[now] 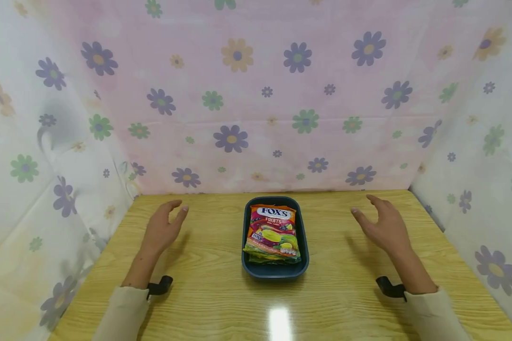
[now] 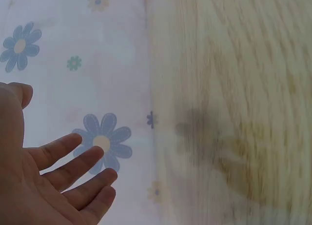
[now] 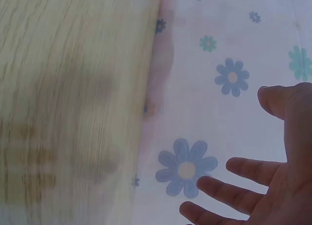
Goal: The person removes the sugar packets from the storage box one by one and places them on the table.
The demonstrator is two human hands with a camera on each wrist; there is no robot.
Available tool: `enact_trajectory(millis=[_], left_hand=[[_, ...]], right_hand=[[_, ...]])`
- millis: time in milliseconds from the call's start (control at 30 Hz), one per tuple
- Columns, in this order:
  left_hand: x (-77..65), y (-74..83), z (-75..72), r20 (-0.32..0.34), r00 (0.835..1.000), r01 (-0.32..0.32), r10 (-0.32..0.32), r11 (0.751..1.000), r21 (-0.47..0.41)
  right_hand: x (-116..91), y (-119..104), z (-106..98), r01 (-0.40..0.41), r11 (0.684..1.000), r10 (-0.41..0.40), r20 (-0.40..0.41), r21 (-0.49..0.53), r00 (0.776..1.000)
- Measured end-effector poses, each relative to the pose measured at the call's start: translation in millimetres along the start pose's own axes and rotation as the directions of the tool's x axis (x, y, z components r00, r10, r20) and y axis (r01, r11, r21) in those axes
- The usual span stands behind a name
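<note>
A dark blue tray (image 1: 275, 272) stands mid-table, holding candy packets stacked flat. The top packet (image 1: 274, 231) is orange and red and reads FOX'S FRUITS; a green-yellow edge (image 1: 273, 258) of another shows beneath it. To the left of the tray, my left hand (image 1: 162, 229) hovers over the table with thumb and fingers spread and nothing in it. On the opposite side, my right hand (image 1: 386, 227) is held the same way, also touching nothing. Both wrist views show relaxed, parted fingers: the left hand (image 2: 63, 181) and the right hand (image 3: 263, 181).
The light wooden table (image 1: 205, 303) runs back to a pink flowered cloth (image 1: 273, 94). Flowered cloth also hangs along the left side (image 1: 34, 189) and right side (image 1: 486, 199). A black wrist mount (image 1: 161, 285) sits on the left wrist, another mount (image 1: 390, 287) on the right.
</note>
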State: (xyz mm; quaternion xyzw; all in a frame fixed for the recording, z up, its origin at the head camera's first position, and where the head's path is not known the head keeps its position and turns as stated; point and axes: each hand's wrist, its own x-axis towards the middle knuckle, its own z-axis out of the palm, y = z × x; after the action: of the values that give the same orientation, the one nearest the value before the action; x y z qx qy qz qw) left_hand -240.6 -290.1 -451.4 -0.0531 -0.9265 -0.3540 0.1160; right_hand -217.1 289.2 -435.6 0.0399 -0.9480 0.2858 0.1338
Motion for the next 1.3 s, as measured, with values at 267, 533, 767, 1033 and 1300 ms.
enact_trajectory(millis=[267, 533, 767, 1033, 1300], left_hand=[[-3.6, 8.9, 6.0, 0.042, 0.999, 0.007, -0.004, 0.998, -0.065], [-4.7, 16.7, 20.0, 0.055, 0.998, 0.002, 0.005, 0.993, -0.117], [-1.9, 22.6, 31.9, 0.066, 0.997, -0.020, 0.031, 0.988, -0.156], [3.5, 29.7, 44.6, 0.088, 0.996, -0.011, 0.031, 0.976, -0.216], [9.5, 35.8, 60.7, 0.116, 0.993, 0.002, 0.029, 0.965, -0.263]], right_hand=[[0.3, -17.7, 7.0, -0.011, 0.999, 0.008, 0.063, 0.038, 0.998], [-1.3, -27.2, 12.9, 0.011, 0.998, -0.015, 0.076, 0.060, 0.997], [-0.3, -37.3, 12.6, 0.039, 0.996, -0.046, 0.086, 0.083, 0.995], [3.7, -46.5, 15.3, 0.071, 0.992, -0.080, 0.083, 0.099, 0.993], [7.3, -60.6, 18.6, 0.051, 0.991, -0.064, 0.102, 0.124, 0.993]])
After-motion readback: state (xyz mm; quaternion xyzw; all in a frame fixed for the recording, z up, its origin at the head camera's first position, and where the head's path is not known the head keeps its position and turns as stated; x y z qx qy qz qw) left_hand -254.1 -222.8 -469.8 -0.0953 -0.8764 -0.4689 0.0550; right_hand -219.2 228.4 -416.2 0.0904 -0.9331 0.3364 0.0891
